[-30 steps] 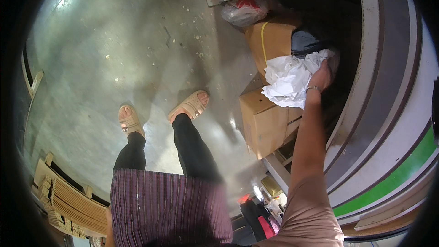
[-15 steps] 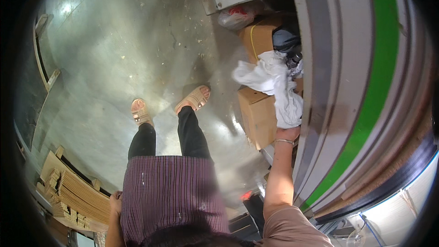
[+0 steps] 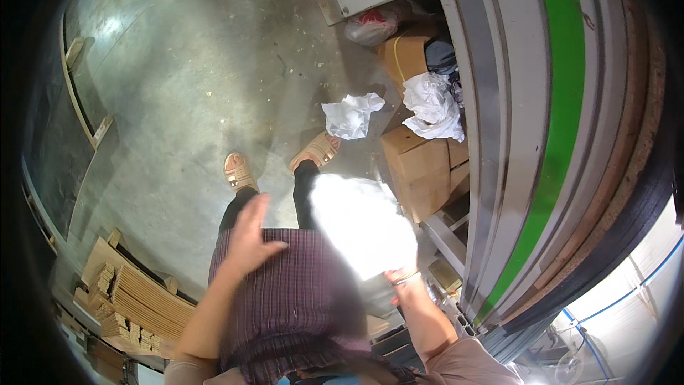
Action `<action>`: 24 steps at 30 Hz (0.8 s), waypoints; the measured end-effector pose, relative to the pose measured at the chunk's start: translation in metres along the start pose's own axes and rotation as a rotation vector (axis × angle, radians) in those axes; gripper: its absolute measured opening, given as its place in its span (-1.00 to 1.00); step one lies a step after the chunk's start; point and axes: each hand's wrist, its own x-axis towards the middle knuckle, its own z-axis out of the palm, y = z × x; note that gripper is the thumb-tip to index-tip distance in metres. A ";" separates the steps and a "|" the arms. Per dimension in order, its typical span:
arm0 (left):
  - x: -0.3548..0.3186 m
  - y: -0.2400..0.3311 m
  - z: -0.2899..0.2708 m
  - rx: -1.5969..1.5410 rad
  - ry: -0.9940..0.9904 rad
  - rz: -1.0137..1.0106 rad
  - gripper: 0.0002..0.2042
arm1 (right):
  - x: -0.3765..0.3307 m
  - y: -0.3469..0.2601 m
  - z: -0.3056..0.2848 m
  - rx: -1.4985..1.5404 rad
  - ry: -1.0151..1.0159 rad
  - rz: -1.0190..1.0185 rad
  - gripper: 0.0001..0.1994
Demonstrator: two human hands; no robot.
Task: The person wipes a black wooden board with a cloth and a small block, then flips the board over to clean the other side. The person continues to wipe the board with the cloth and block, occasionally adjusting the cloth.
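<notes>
My right hand (image 3: pixel 400 265) grips the near edge of a white cloth (image 3: pixel 363 224), which hangs in front of my right leg and is so bright that its folds are washed out. Over the striped apron (image 3: pixel 285 292), my left hand (image 3: pixel 249 239) is raised with fingers stretched and thumb apart, and nothing is in it. A smaller crumpled white piece (image 3: pixel 350 115), cloth or thin plastic, appears just beyond my right sandal (image 3: pixel 315 151); whether it rests on the floor I cannot tell. More crumpled white cloth (image 3: pixel 433 105) lies on the boxes at the right.
Cardboard boxes (image 3: pixel 420 178), a dark bundle (image 3: pixel 440 55) and a clear plastic bag (image 3: pixel 372 26) sit under a large machine or table edge with a green stripe (image 3: pixel 563 114). Stacked wooden strips (image 3: pixel 146 303) stand at the lower left. Concrete floor (image 3: pixel 192 71) surrounds my feet.
My right hand has come back from the boxes toward my body with a white cloth. My left hand has risen from my side, opened. A smaller white piece now shows beyond my right foot.
</notes>
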 end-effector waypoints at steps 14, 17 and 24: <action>-0.001 -0.083 0.039 -0.910 0.135 -0.603 -0.46 | 0.381 0.101 0.085 -1.173 -0.179 0.207 -0.53; 0.025 -0.072 0.038 -1.116 0.225 -0.731 -0.48 | 0.425 0.117 0.106 -1.212 -0.204 0.308 -0.46; 0.030 -0.079 0.049 -1.044 0.134 -0.773 -0.50 | 0.435 0.205 0.034 0.046 0.264 0.309 -0.59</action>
